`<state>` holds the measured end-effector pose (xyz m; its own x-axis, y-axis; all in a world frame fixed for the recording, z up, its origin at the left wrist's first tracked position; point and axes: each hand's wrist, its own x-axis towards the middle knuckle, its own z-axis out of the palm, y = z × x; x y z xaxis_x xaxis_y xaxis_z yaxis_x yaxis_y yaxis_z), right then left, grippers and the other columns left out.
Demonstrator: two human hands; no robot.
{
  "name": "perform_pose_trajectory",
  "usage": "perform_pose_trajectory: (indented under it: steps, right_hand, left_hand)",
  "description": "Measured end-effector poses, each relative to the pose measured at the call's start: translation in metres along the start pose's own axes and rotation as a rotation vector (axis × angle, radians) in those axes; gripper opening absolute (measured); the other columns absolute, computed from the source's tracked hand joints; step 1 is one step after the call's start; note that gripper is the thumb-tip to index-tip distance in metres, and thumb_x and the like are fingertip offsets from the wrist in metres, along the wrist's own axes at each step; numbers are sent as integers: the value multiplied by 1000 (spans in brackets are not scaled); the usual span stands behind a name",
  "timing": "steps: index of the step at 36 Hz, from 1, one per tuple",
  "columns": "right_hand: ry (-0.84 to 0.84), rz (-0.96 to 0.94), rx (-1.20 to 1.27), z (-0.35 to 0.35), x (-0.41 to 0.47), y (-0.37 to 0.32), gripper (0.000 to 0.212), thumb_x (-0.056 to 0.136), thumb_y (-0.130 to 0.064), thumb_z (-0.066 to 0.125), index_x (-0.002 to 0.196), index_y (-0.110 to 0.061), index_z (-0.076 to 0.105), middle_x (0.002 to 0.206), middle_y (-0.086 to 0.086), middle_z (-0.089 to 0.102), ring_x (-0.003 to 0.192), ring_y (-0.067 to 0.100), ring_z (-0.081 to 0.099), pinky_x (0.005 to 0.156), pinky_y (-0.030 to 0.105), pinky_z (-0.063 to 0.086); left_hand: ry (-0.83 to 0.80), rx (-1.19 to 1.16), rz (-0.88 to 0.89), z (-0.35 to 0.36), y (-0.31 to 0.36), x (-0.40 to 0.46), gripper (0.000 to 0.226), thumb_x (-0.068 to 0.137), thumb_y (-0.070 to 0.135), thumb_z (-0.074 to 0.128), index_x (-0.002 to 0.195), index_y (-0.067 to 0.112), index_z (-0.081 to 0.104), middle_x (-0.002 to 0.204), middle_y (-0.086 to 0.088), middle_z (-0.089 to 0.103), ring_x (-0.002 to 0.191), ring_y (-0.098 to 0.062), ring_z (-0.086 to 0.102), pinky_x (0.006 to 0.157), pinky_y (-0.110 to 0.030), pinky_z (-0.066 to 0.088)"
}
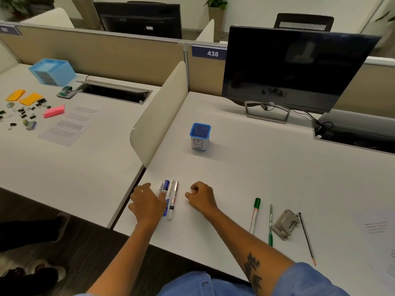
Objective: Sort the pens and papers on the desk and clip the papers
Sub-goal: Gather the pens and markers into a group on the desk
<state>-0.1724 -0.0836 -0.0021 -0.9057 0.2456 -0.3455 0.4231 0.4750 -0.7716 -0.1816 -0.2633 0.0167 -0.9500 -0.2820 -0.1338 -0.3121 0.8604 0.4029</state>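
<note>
Several markers and pens (172, 197) lie side by side near the desk's front left corner. My left hand (147, 202) rests flat beside them, its fingers spread and touching the blue-capped marker (166, 185). My right hand (202, 196) sits just right of the group, fingers curled with nothing in them. Further right lie a green marker (255, 214), a green pen (270, 224) and a pencil (307, 238). A printed paper (378, 229) lies at the far right. On the neighbouring desk are another printed paper (68, 124) and scattered binder clips (25, 112).
A blue mesh cup labelled BIN (200, 136) stands mid-desk. A grey hole punch (286, 224) lies between the green pen and pencil. A monitor (295, 67) stands at the back, a cream divider (158, 116) to the left. The left desk holds a blue organiser (53, 70), orange and pink notes.
</note>
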Motion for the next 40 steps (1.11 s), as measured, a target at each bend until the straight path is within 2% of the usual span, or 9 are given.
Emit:
perform_pose_trajectory:
  steps: [2, 6, 8, 12, 20, 29, 32, 36, 40]
  right_hand:
    - [6, -10, -7, -11, -3, 8, 31, 91, -22, 77, 117, -9, 67, 105, 8, 71, 96, 21, 69, 91, 30, 59]
    - [48, -45, -27, -41, -8, 25, 25, 90, -18, 78, 112, -9, 69, 104, 7, 70, 93, 19, 68, 88, 29, 58]
    - [79, -59, -36, -59, -10, 34, 23, 90, -16, 78, 110, -9, 70, 104, 7, 70, 92, 19, 68, 85, 27, 57]
    - [153, -80, -52, -100, -13, 53, 21, 90, -14, 78, 109, -8, 71, 105, 5, 70, 93, 18, 67, 85, 26, 57]
    - [270, -78, -44, -189, -20, 96, 20, 88, -7, 76, 108, -9, 72, 103, 5, 69, 90, 16, 65, 83, 26, 56]
    - [347, 45, -80, -270, -39, 161, 20, 86, -5, 77, 106, -6, 71, 105, 8, 68, 91, 18, 65, 78, 23, 50]
    - [326, 116, -104, -285, -47, 180, 25, 84, -5, 79, 108, -5, 70, 105, 10, 69, 93, 21, 67, 75, 25, 49]
    - [251, 206, -138, -296, -56, 195, 32, 82, -8, 76, 114, -6, 68, 113, 11, 68, 101, 27, 67, 84, 34, 56]
    - [178, 234, -176, -300, -63, 204, 36, 82, -12, 77, 116, -9, 67, 117, 9, 68, 105, 26, 67, 85, 34, 57]
  left_hand:
    - [48, -6, 58, 3, 11, -10, 64, 90, 47, 74, 142, 16, 52, 149, -13, 49, 138, -35, 46, 107, -57, 43]
    - [84, -59, 192, 14, 39, -34, 59, 88, 44, 77, 136, 16, 56, 137, -10, 57, 127, -32, 55, 101, -51, 50]
    - [60, -86, 252, 25, 54, -47, 57, 88, 43, 77, 135, 18, 58, 138, -9, 59, 130, -32, 55, 104, -51, 49]
    - [-36, -151, 329, 47, 83, -74, 55, 90, 44, 76, 135, 18, 60, 141, -6, 60, 135, -27, 53, 112, -46, 45]
    - [-316, -131, 448, 83, 138, -127, 62, 89, 49, 74, 140, 20, 53, 138, 0, 57, 125, -21, 59, 101, -37, 53]
    - [-479, -3, 459, 115, 174, -167, 85, 82, 59, 77, 149, 20, 42, 145, -2, 48, 132, -23, 52, 107, -41, 50]
    - [-477, 58, 473, 122, 182, -178, 91, 80, 61, 78, 150, 19, 39, 145, -4, 46, 133, -25, 49, 105, -40, 49]
    - [-458, 116, 492, 128, 190, -191, 93, 78, 62, 79, 149, 18, 38, 140, -4, 46, 129, -25, 49, 101, -39, 51]
    - [-453, 132, 470, 133, 198, -203, 95, 76, 58, 83, 148, 16, 37, 139, -4, 45, 128, -25, 48, 100, -39, 51]
